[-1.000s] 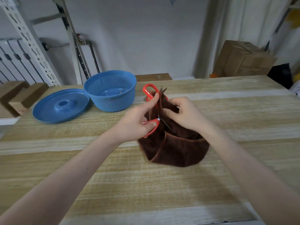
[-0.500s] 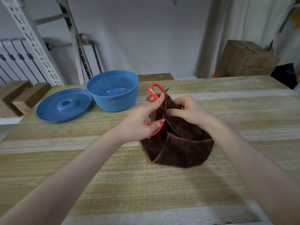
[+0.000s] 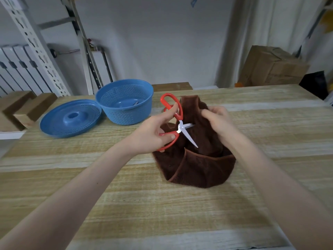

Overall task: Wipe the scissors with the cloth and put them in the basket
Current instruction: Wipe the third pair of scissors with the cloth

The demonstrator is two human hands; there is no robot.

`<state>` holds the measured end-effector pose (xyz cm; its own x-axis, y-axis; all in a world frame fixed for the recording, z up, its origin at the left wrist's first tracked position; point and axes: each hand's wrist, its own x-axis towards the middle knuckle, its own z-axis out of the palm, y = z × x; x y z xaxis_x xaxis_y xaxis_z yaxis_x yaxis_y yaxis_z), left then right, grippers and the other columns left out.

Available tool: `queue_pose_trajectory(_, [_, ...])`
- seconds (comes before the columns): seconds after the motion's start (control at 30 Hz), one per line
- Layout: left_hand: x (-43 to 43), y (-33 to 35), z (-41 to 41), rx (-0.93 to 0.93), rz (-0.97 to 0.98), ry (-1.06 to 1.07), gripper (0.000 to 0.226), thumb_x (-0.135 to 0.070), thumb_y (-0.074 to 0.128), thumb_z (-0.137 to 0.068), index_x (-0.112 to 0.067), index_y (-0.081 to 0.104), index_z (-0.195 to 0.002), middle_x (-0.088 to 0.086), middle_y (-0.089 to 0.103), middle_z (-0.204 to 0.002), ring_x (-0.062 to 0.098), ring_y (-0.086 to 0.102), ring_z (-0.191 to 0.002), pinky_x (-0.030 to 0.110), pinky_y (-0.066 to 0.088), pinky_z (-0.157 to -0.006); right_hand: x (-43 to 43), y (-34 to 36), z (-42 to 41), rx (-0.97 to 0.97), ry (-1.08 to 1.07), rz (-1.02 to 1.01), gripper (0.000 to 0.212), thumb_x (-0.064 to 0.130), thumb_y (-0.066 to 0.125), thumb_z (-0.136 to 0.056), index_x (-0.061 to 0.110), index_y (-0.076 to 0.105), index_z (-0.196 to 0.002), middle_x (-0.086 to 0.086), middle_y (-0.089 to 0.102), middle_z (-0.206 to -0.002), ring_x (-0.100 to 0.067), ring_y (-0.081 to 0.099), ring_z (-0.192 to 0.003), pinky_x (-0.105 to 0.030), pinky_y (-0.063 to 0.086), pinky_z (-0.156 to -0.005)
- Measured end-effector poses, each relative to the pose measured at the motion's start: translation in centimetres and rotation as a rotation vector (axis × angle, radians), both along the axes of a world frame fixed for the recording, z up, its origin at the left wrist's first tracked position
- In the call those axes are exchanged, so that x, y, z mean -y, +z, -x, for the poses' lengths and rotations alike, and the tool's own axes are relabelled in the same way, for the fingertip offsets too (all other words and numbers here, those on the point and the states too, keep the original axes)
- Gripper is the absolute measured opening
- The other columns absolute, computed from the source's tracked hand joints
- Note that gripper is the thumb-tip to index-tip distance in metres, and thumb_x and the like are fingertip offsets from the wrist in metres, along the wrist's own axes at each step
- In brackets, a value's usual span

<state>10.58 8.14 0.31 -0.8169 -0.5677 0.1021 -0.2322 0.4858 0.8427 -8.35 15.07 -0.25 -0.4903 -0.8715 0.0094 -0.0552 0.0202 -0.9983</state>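
Holding at mid-desk: left hand (image 3: 153, 136) has the scissors (image 3: 188, 138), its grip closed round the two red handles, with fingers curled on the lower loop and one finger laid against the upper loop.

Scissors are raised off the desk (image 3: 126, 204), over the cloth's left part, well right of the basket.

Blades are spread wide, so the tool makes an X about the pivot. The upper handle loop stands up and away from the person; the lower loop runs down and left under the palm. One blade is fully exposed, its long axis slanting from the pivot down and right toward the person, with a bare tip over the cloth. The other blade points right, nearly level; its tip goes into a fold of cloth and is hidden.

Right hand (image 3: 218, 121): grip pinched shut on that fold of brown cloth (image 3: 198, 170). The rest of the cloth is heaped on the desk below both hands.

Blue basket (image 3: 124, 112) sits upright at the desk's far left, something small and metallic inside it, too small to identify. Blue perforated lid (image 3: 70, 121) lies just beside it, to its left.

Off the desk: cardboard box (image 3: 270, 69) far right, wooden blocks (image 3: 27, 107) far left.
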Motion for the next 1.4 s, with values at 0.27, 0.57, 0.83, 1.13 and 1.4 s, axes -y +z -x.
queue_pose_trajectory(0.27, [-0.1,-0.2,-0.2,0.0,0.053,-0.015,0.081,0.005,0.057,-0.091,-0.03,0.017,-0.152,-0.011,0.038,-0.149,0.009,0.043,-0.041,0.023,0.043,-0.046,-0.7,0.7,0.1,-0.513,0.312,-0.009,0.015,0.014,0.065,-0.091,0.024,0.069,-0.081,0.016,0.07,-0.069,0.004,0.064,-0.069,-0.017,0.05,-0.067])
queue_pose_trajectory(0.57, [0.1,-0.1,-1.1,0.056,0.073,-0.059,0.081,0.006,0.058,-0.09,-0.025,0.017,-0.153,-0.008,0.041,-0.149,0.004,0.038,-0.043,0.015,0.038,-0.046,-0.5,0.3,0.5,-0.607,0.528,-0.066,0.023,0.008,0.063,-0.092,0.027,0.067,-0.082,0.021,0.07,-0.077,0.003,0.064,-0.08,-0.024,0.046,-0.082])
queue_pose_trajectory(0.83, [-0.2,0.0,-0.4,0.058,0.11,-0.059,0.083,0.003,0.059,-0.089,-0.031,0.017,-0.153,-0.008,0.052,-0.14,0.009,0.043,-0.044,0.025,0.042,-0.047,0.1,-0.3,-0.1,-0.578,0.388,-0.045,0.012,0.017,0.067,-0.09,0.007,0.073,-0.089,-0.009,0.075,-0.087,-0.026,0.07,-0.085,-0.048,0.054,-0.086])
queue_pose_trajectory(1.13, [-0.7,0.5,-0.7,0.047,-0.01,-0.075,0.08,0.01,0.055,-0.09,-0.02,0.017,-0.153,-0.008,0.039,-0.148,0.0,0.043,-0.041,0.012,0.039,-0.045,-0.3,-0.1,1.6,-0.415,0.593,-0.095,0.019,0.003,0.058,-0.093,0.018,0.068,-0.086,0.017,0.072,-0.074,0.003,0.066,-0.074,-0.014,0.047,-0.072])
queue_pose_trajectory(1.4, [-0.8,1.6,-0.3,0.026,-0.073,-0.06,0.079,0.013,0.051,-0.091,-0.02,0.016,-0.153,-0.006,0.029,-0.147,-0.006,0.048,-0.04,0.013,0.041,-0.042,0.1,-0.2,1.0,-0.565,0.476,-0.018,0.02,0.017,0.062,-0.094,0.031,0.069,-0.082,0.017,0.072,-0.076,0.0,0.066,-0.075,-0.021,0.049,-0.075])
